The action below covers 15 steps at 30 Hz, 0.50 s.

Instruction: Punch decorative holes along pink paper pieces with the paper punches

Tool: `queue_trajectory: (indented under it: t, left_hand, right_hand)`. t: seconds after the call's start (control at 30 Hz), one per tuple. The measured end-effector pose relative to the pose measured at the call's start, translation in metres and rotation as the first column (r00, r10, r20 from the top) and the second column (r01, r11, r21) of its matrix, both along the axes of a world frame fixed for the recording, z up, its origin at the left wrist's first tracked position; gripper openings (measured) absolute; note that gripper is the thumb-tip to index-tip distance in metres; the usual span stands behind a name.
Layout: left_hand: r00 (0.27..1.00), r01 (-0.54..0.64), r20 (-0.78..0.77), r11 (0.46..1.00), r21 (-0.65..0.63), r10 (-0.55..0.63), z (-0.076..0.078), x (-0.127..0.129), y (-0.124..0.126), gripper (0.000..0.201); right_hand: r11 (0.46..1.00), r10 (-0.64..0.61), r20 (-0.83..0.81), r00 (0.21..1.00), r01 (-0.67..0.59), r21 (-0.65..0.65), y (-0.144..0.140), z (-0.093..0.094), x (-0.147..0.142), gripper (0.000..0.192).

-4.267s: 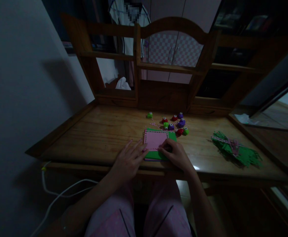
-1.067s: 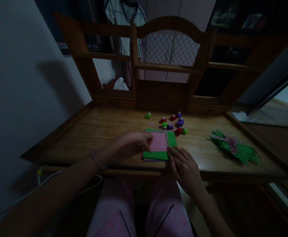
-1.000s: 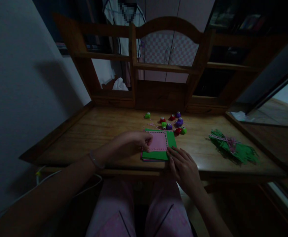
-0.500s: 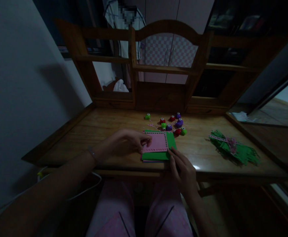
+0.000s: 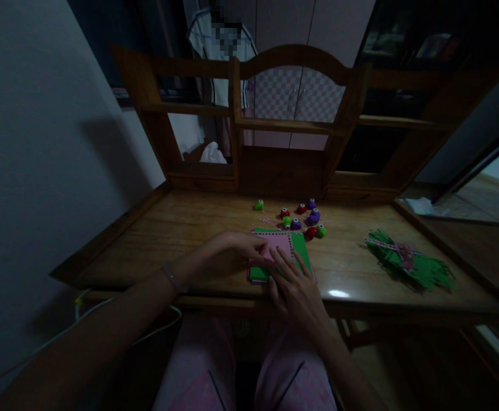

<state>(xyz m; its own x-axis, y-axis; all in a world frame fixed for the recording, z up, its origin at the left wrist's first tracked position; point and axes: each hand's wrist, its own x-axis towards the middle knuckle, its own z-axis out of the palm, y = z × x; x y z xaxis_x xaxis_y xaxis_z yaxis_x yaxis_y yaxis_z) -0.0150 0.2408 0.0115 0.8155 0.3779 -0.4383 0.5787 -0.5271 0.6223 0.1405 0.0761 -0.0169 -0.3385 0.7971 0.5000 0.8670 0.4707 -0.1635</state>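
A pink paper sheet (image 5: 278,241) with a row of small punched holes along its edges lies on a stack of green paper (image 5: 301,246). My right hand (image 5: 294,282) rests on the lower part of the pink sheet, its fingers stretched out and slightly spread. From the left, my left hand (image 5: 249,246) bends over the sheet's left side, fingers curled in, close to my right fingertips. Whatever may be between the left fingers is hidden. Pink and dark layers peek out under the green stack.
Beyond the paper sit several small hole punches, among them a green punch (image 5: 258,205), a red punch (image 5: 302,209) and a purple punch (image 5: 313,217), with pink paper bits (image 5: 266,220) around. Fringed green paper strips (image 5: 425,268) lie right. A wooden shelf frame (image 5: 284,124) rises behind.
My right hand has moved left from the stack's lower right corner onto the pink sheet, its fingers now spread. My left hand has shifted slightly right. The view has tilted a little.
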Motion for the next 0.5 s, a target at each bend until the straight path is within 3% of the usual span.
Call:
queue_trajectory:
  t: [0.2, 0.37, 0.5]
  left_hand:
    - [0.997, -0.014, -0.074, 0.989, 0.144, 0.025, 0.009, 0.008, -0.011, 0.037]
    - [0.982, -0.042, -0.161, 0.949, 0.313, 0.097, 0.018, 0.014, -0.021, 0.045]
    - [0.982, -0.100, -0.120, 0.941, 0.323, 0.146, 0.015, 0.013, -0.022, 0.045]
  right_hand:
    - [0.998, 0.066, 0.040, 0.997, -0.066, 0.006, 0.003, -0.001, 0.023, 0.030]
    - [0.995, 0.095, 0.043, 0.995, -0.096, 0.019, 0.004, 0.000, 0.033, 0.025]
    - [0.996, 0.084, 0.052, 0.995, -0.086, 0.022, 0.005, -0.002, 0.042, 0.025]
